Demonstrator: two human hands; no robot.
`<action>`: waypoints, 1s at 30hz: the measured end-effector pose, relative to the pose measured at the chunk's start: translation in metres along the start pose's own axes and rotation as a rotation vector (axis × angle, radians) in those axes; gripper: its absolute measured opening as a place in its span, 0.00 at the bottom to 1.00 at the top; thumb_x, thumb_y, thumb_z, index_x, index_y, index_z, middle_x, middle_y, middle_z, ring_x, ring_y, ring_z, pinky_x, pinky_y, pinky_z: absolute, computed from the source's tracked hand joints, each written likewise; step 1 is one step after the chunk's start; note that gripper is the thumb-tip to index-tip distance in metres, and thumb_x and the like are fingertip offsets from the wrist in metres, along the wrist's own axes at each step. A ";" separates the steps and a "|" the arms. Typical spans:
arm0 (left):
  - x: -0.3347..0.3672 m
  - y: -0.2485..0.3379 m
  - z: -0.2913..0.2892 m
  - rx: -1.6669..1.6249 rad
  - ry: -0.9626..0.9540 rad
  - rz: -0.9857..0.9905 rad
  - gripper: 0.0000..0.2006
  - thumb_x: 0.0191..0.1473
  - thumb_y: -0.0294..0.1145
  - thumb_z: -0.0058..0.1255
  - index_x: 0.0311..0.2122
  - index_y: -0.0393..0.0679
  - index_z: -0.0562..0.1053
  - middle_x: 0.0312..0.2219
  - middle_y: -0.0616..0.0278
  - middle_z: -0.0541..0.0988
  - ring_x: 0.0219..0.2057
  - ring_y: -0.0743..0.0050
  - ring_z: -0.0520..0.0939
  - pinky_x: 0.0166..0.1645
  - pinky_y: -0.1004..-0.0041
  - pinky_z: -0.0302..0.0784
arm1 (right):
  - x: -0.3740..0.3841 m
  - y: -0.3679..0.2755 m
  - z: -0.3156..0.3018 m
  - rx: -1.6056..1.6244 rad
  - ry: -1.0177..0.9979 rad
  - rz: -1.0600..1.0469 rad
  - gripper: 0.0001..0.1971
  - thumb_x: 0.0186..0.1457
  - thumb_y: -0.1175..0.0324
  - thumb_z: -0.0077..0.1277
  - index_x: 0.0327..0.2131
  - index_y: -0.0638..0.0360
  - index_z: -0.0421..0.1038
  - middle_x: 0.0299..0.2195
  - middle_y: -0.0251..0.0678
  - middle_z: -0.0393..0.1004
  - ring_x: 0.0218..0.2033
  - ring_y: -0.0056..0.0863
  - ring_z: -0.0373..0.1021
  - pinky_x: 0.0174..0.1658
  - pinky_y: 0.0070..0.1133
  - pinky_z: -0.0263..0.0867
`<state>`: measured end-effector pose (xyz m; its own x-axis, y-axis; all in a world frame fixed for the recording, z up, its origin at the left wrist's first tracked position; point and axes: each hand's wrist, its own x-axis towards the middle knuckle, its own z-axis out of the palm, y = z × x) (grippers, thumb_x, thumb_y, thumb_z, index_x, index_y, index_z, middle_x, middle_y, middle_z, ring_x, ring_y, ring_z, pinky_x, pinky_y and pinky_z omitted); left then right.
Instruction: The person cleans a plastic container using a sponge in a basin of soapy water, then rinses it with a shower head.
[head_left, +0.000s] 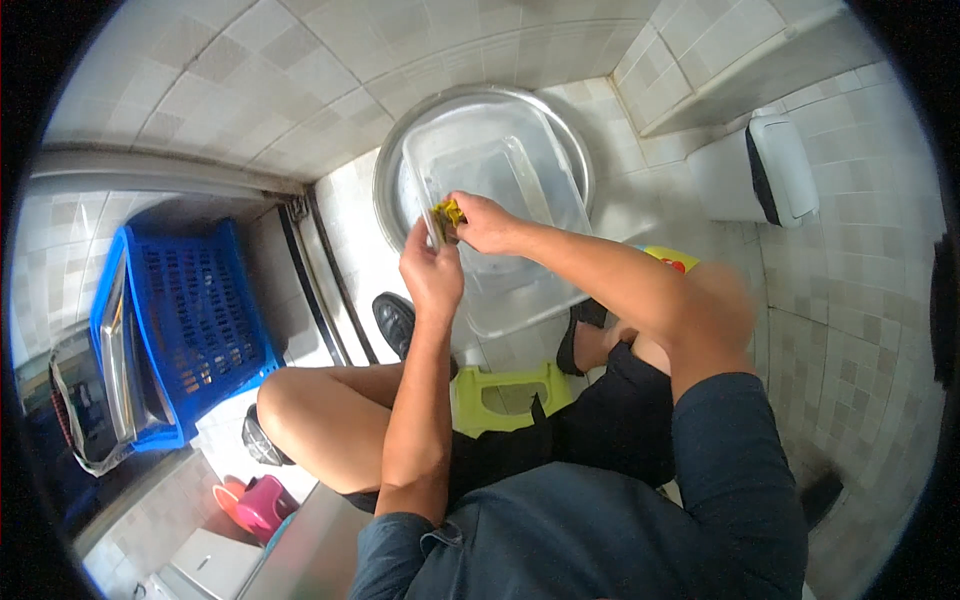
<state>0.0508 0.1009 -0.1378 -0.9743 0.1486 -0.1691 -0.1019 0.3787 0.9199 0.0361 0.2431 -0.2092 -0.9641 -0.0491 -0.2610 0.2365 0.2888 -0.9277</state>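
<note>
A clear, rectangular plastic container (pixel 520 285) lies tilted across a round metal basin (pixel 383 190) on the floor, its near end reaching past the basin toward my feet. My left hand (pixel 432 275) grips the container's left edge, fingers closed around it. Against that same edge, my right hand (pixel 486 224) presses a crumpled yellow scrubber (pixel 450 211). My fingers cover part of the scrubber, so its full shape is hidden. Whether the container is a box or a lid, I cannot tell.
A low green stool (pixel 475 405) stands between my legs. At the left, a blue plastic basket (pixel 190 310) sits beyond a floor track (pixel 320 280). A white bin (pixel 785 170) is at the right wall. A pink tub (pixel 265 508) stands lower left.
</note>
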 end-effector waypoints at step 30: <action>0.002 0.009 -0.013 0.126 0.019 -0.041 0.29 0.47 0.17 0.48 0.58 0.26 0.69 0.19 0.65 0.73 0.18 0.84 0.70 0.25 0.78 0.68 | -0.004 0.029 -0.046 -1.379 0.193 -0.257 0.08 0.52 0.67 0.51 0.36 0.57 0.74 0.35 0.38 0.78 0.43 0.36 0.72 0.47 0.30 0.66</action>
<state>0.0457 0.0924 -0.1254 -0.9736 0.1132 -0.1980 -0.1173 0.4962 0.8602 0.0417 0.2957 -0.2228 -0.9892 -0.1456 0.0170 -0.1436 0.9858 0.0876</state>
